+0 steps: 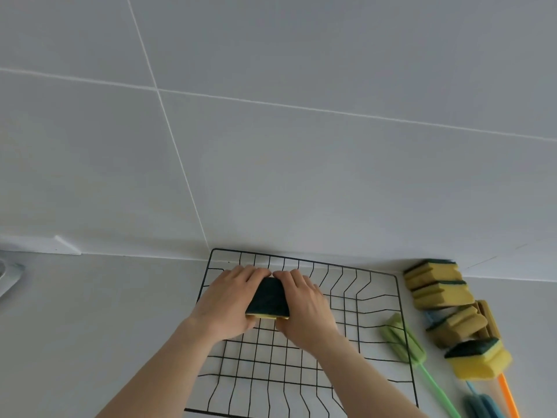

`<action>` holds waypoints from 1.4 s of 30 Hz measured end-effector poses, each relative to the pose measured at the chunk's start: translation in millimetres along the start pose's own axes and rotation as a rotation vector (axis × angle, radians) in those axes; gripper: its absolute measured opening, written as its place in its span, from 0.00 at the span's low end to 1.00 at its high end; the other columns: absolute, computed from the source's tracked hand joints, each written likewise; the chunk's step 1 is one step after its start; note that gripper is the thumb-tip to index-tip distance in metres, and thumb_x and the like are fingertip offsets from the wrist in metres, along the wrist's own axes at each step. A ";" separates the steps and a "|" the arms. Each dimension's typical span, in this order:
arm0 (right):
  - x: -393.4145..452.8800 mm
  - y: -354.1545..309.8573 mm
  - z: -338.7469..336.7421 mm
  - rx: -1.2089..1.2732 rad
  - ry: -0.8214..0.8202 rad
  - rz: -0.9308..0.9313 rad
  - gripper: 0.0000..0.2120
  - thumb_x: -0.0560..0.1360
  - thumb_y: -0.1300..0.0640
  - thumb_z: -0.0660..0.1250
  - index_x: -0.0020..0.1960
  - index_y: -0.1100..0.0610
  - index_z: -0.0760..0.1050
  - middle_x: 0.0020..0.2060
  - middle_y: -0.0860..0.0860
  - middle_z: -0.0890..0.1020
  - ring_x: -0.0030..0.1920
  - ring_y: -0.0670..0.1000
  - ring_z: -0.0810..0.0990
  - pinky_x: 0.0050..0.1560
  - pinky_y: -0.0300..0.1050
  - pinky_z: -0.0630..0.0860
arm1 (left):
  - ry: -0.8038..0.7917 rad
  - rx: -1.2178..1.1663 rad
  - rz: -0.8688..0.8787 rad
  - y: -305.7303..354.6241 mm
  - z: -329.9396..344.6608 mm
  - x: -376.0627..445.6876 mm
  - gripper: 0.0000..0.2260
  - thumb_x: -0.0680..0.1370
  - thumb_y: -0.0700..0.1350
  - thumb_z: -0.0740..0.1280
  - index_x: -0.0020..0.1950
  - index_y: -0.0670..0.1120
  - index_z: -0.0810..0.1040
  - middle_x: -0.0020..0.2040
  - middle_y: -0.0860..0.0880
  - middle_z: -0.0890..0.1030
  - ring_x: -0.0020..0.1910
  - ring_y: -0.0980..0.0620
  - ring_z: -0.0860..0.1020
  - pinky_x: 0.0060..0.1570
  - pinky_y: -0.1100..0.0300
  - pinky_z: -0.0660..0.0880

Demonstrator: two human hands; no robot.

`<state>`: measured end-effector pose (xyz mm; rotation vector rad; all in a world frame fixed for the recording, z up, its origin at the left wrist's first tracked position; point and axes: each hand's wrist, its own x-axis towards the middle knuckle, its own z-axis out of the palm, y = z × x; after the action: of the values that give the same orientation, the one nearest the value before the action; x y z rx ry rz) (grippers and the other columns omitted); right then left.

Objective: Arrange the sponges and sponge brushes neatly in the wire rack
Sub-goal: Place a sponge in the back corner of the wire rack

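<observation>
A black wire rack [373, 300] lies on the white counter against the tiled wall. Inside its far left corner sits a yellow sponge with a dark green top [269, 298]. My left hand [229, 300] presses its left side and my right hand [304, 303] its right side, so both hands hold it. To the right of the rack lie several more yellow and green sponges [437, 285]. A green sponge brush [402, 340] rests over the rack's right rim. Blue [482, 405] and orange [509, 396] brushes lie partly under the sponges.
The tiled wall [271, 146] rises right behind the rack. A metal sink edge [9, 279] shows at far left, with bare white counter [105, 312] between it and the rack.
</observation>
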<state>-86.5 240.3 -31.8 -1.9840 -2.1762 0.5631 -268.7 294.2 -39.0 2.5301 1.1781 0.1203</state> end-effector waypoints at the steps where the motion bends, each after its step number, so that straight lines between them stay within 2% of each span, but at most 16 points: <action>1: 2.7 -1.0 2.1 0.003 -0.002 0.000 0.37 0.64 0.56 0.75 0.69 0.47 0.62 0.56 0.46 0.71 0.55 0.51 0.72 0.56 0.48 0.74 | 0.001 -0.005 -0.007 -3.1 0.8 -0.3 0.37 0.67 0.53 0.76 0.72 0.54 0.62 0.66 0.54 0.73 0.62 0.52 0.72 0.64 0.56 0.69; 6: 12.3 -3.9 8.3 0.003 0.014 -0.017 0.38 0.62 0.55 0.75 0.68 0.47 0.63 0.56 0.46 0.71 0.54 0.52 0.72 0.59 0.49 0.72 | 0.004 -0.027 -0.035 -13.6 0.5 -4.0 0.36 0.67 0.54 0.76 0.71 0.55 0.63 0.65 0.55 0.73 0.62 0.53 0.72 0.60 0.57 0.73; 9: 16.5 -4.3 8.3 0.004 0.026 -0.047 0.38 0.63 0.55 0.75 0.68 0.47 0.63 0.56 0.46 0.71 0.55 0.51 0.72 0.64 0.48 0.69 | -0.001 -0.002 -0.072 -15.6 -2.9 -5.9 0.36 0.67 0.55 0.75 0.71 0.55 0.62 0.66 0.56 0.72 0.62 0.53 0.71 0.52 0.55 0.78; 12: 22.9 -9.4 8.2 0.013 0.031 -0.071 0.37 0.63 0.57 0.75 0.68 0.48 0.63 0.57 0.47 0.71 0.56 0.52 0.72 0.64 0.48 0.68 | 0.005 0.014 -0.116 -19.3 -4.1 -9.4 0.37 0.67 0.56 0.74 0.71 0.56 0.62 0.65 0.56 0.72 0.62 0.54 0.71 0.48 0.55 0.78; 16: 24.8 -14.2 8.5 0.031 0.033 -0.068 0.37 0.63 0.59 0.74 0.68 0.48 0.64 0.57 0.47 0.71 0.54 0.53 0.72 0.60 0.48 0.71 | 0.017 0.001 -0.129 -20.9 -3.1 -11.3 0.38 0.66 0.55 0.76 0.72 0.55 0.62 0.65 0.55 0.73 0.62 0.53 0.71 0.53 0.55 0.78; 21: 24.1 -15.1 7.9 0.039 0.035 -0.069 0.37 0.63 0.58 0.75 0.69 0.49 0.63 0.57 0.48 0.71 0.55 0.53 0.72 0.59 0.48 0.72 | 0.030 0.015 -0.095 -21.0 -2.5 -9.4 0.39 0.66 0.54 0.76 0.73 0.53 0.62 0.65 0.53 0.74 0.62 0.52 0.73 0.62 0.56 0.73; 24: 25.3 -17.2 7.0 0.051 0.040 -0.066 0.38 0.63 0.57 0.76 0.69 0.50 0.63 0.57 0.48 0.71 0.55 0.52 0.72 0.58 0.48 0.73 | 0.044 0.012 -0.102 -22.1 -6.4 -10.4 0.40 0.64 0.52 0.78 0.72 0.52 0.62 0.64 0.51 0.74 0.60 0.51 0.74 0.59 0.57 0.74; 28: 25.9 -23.2 9.1 0.063 0.031 -0.068 0.39 0.64 0.58 0.76 0.70 0.51 0.63 0.58 0.49 0.71 0.56 0.53 0.72 0.57 0.50 0.75 | 0.045 0.016 -0.090 -24.9 -11.1 -15.5 0.40 0.62 0.49 0.79 0.69 0.51 0.64 0.62 0.51 0.73 0.55 0.50 0.76 0.51 0.57 0.78; 32: 27.8 -30.1 12.9 0.072 0.020 -0.069 0.41 0.64 0.58 0.76 0.72 0.50 0.60 0.60 0.49 0.71 0.58 0.54 0.73 0.58 0.51 0.75 | 0.035 0.062 -0.088 -26.9 -13.0 -18.3 0.39 0.62 0.48 0.78 0.69 0.50 0.65 0.61 0.51 0.73 0.52 0.49 0.77 0.49 0.56 0.77; 36: 30.1 -34.5 15.0 0.080 0.038 -0.057 0.43 0.65 0.61 0.75 0.73 0.50 0.57 0.61 0.49 0.69 0.56 0.55 0.74 0.53 0.51 0.78 | 0.038 0.061 -0.117 -27.1 -13.3 -18.4 0.39 0.61 0.48 0.79 0.68 0.49 0.65 0.62 0.49 0.74 0.53 0.48 0.77 0.50 0.55 0.77; 42: 23.5 -31.5 18.0 0.139 0.074 -0.024 0.42 0.66 0.61 0.76 0.72 0.50 0.57 0.62 0.48 0.68 0.53 0.55 0.77 0.44 0.48 0.79 | 0.053 0.026 -0.138 -26.5 -13.0 -19.4 0.40 0.62 0.46 0.79 0.69 0.49 0.64 0.66 0.49 0.68 0.57 0.47 0.75 0.50 0.55 0.78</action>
<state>-125.0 258.4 -40.2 -1.8752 -2.0558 0.6096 -303.4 298.9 -34.7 2.4723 1.3790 0.1398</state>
